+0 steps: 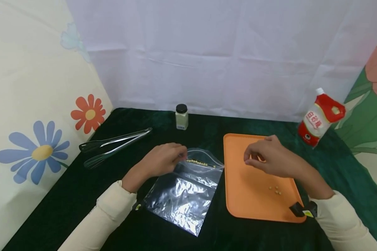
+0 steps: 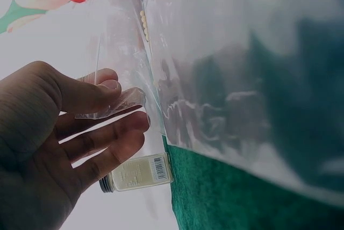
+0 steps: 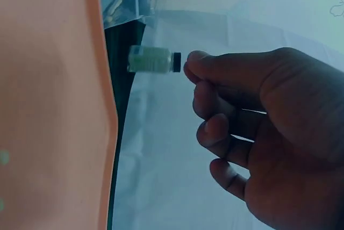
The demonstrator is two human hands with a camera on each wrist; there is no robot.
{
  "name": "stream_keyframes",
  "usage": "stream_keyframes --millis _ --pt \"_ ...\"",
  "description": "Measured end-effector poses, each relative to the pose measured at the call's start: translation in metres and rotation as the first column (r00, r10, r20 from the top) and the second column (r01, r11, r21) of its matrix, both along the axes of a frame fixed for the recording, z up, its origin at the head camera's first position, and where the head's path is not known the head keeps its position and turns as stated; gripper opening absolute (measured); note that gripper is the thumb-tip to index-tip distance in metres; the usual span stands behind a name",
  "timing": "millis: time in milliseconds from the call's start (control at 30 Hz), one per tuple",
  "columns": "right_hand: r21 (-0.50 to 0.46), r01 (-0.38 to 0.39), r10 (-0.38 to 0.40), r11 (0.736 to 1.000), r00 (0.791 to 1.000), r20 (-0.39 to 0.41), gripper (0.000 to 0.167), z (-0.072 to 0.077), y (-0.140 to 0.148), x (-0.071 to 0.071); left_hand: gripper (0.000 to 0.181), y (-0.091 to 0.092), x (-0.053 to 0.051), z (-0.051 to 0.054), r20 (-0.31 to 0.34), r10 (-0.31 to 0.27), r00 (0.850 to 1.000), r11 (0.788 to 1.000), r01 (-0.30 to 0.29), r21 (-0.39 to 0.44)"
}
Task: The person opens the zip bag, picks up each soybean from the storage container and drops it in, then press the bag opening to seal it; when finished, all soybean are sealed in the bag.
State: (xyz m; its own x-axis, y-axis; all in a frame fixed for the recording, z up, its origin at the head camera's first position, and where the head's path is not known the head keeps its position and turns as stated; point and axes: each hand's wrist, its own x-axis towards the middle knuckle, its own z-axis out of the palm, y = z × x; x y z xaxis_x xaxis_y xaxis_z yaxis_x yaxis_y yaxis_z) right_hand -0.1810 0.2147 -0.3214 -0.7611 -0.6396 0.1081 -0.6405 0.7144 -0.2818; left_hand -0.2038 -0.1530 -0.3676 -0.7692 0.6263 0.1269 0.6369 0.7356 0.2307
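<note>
My left hand pinches the upper left edge of a clear zip bag, thumb against finger in the left wrist view. Inside the bag, a row of small pale yellow beans lies near its top. My right hand hovers over an orange tray, fingers curled and thumb tip meeting the index tip. Nothing shows between those tips, though a tiny bean could be hidden there. Several loose beans lie on the tray's lower right part.
A small jar with a black lid and pale contents stands behind the bag. Metal tongs lie at the left. At the back right is a red and white spouted pouch. Dark green cloth covers the table.
</note>
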Motion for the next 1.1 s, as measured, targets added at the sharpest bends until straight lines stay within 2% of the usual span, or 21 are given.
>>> stream_keyframes --millis 133,267,467,600,700,933,1100 --pt "0.067 -0.015 0.009 0.998 0.997 0.082 0.009 -0.004 0.012 0.006 0.018 0.000 0.000 0.000 -0.001 -0.002 1.000 1.000 0.002 0.001" --pt "0.140 -0.034 0.009 0.990 0.984 0.176 0.012 -0.009 0.023 0.011 0.018 -0.001 0.000 0.000 0.000 -0.001 1.000 1.000 0.001 0.003" --pt "0.291 0.011 -0.103 0.957 0.947 0.305 0.012 -0.016 0.031 0.016 0.017 -0.001 0.001 -0.001 -0.003 0.006 1.000 1.000 -0.006 -0.005" --pt "0.382 0.054 -0.185 0.923 0.930 0.317 0.016 -0.020 0.032 0.017 0.017 0.000 0.001 -0.001 -0.009 0.007 1.000 1.000 -0.008 -0.012" --pt "0.411 0.073 -0.217 0.909 0.924 0.315 0.020 -0.022 0.032 0.017 0.018 0.000 0.001 -0.001 -0.006 0.004 1.000 1.000 -0.004 -0.010" --pt "0.408 0.095 -0.236 0.908 0.921 0.310 0.021 -0.029 0.031 0.015 0.018 0.001 0.000 0.000 -0.003 -0.002 1.000 1.000 0.002 -0.010" --pt "0.418 0.108 -0.254 0.902 0.915 0.312 0.020 -0.028 0.029 0.014 0.017 0.001 0.000 0.001 0.002 -0.001 1.000 1.000 0.001 -0.011"
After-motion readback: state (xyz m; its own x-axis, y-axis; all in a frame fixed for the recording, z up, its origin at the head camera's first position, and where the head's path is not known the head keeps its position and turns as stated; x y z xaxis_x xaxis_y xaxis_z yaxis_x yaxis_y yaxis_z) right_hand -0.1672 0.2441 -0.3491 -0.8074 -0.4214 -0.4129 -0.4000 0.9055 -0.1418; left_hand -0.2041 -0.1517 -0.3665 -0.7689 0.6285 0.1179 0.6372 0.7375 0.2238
